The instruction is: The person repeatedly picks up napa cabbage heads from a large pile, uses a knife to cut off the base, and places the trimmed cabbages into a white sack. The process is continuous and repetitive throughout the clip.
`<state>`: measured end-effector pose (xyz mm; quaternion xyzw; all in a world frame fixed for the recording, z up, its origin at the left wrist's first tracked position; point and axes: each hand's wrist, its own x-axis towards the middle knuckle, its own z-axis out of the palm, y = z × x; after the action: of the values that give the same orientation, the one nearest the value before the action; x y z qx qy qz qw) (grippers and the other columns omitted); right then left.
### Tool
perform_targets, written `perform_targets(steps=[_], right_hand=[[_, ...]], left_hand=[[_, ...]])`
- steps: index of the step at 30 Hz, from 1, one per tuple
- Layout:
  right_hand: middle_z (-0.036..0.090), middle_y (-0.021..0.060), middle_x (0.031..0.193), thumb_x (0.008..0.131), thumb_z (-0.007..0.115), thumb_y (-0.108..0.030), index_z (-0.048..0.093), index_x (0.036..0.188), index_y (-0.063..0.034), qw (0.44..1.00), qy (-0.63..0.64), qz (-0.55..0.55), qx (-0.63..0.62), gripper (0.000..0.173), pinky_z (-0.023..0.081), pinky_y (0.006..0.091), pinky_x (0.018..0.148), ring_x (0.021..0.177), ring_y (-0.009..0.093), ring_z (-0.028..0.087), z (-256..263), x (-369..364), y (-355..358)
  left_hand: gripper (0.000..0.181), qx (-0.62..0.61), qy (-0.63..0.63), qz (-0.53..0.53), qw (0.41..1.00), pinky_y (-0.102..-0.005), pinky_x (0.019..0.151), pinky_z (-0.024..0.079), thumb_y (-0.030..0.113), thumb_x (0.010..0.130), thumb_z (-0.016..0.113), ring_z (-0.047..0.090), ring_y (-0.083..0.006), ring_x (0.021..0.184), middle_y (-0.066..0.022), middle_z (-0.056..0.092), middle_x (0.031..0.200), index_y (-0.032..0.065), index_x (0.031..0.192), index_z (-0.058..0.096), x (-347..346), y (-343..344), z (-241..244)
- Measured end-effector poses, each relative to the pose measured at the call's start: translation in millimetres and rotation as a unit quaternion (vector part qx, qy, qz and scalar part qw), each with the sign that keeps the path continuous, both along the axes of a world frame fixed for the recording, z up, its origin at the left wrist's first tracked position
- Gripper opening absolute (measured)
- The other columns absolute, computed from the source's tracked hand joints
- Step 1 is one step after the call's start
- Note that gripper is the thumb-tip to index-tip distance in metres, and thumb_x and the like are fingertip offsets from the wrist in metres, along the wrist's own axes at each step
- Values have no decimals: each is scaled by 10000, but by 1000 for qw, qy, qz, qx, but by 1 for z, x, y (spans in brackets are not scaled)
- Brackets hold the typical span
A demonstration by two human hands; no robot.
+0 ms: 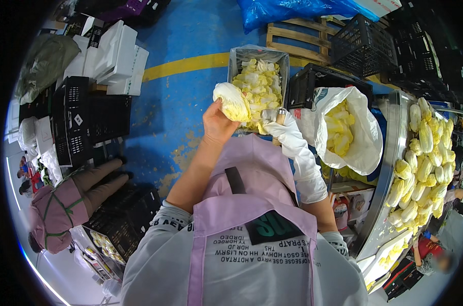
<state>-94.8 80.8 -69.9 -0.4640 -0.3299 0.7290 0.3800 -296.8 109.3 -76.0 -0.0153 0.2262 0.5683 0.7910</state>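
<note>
My bare left hand (220, 120) grips a napa cabbage (232, 102), its white base towards the upper left. My right hand (284, 126), in a long white glove, is closed around the wooden handle (280, 118) of a tool; the handle has a metal collar, and the tool's working end cannot be made out. Both hands are over the near end of a crate lined with clear plastic (286, 63), which holds many loose yellow cabbage leaves (259, 82). To the right, a white woven sack (363, 111) stands open with more yellow leaves (338, 128) inside.
A steel table (382, 164) at the right bears many napa cabbages (425, 164). Black crates (363, 46) and a wooden pallet (300, 36) lie beyond the sack. White foam boxes (114, 57) and black crates (70, 122) stand at the left, near a person in a purple apron (61, 216).
</note>
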Motion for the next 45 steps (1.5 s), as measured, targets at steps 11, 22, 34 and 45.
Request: perform_targets(steps=[11,22,34,45], right_hand=[[545,55,775,856,587,-227,516,969,-7,938,-241,47,244,257,443,264,616,654,140,514,3,10,0],[612,164,779,811,599,-240,614,911,-55,823,-419,129,362,211,470,388,598,674,350,582,42,9,-5],[606,157,713,840,580,-281,617,840,-47,863,-418,109,264,237,467,365,597,664,319,587,-14,13,7],[552,7,649,896,483,-411,596,885,-109,994,-105,20,-25,322,395,234,519,541,120,491,-9,-1,21]], left_hand=[[587,130,540,-190,809,-302,814,473,24,577,775,584,-159,921,-50,617,1005,54,1116,545,4,-10,7],[602,199,673,-266,661,-298,803,484,167,529,795,613,-183,892,-89,639,951,35,1063,551,10,-7,35],[548,192,677,-338,625,-287,768,487,158,538,759,609,-156,845,-87,641,935,18,1036,577,5,-3,19],[690,95,447,-246,855,-322,848,459,106,631,779,533,-190,1021,-85,550,1111,31,1225,437,4,2,12]])
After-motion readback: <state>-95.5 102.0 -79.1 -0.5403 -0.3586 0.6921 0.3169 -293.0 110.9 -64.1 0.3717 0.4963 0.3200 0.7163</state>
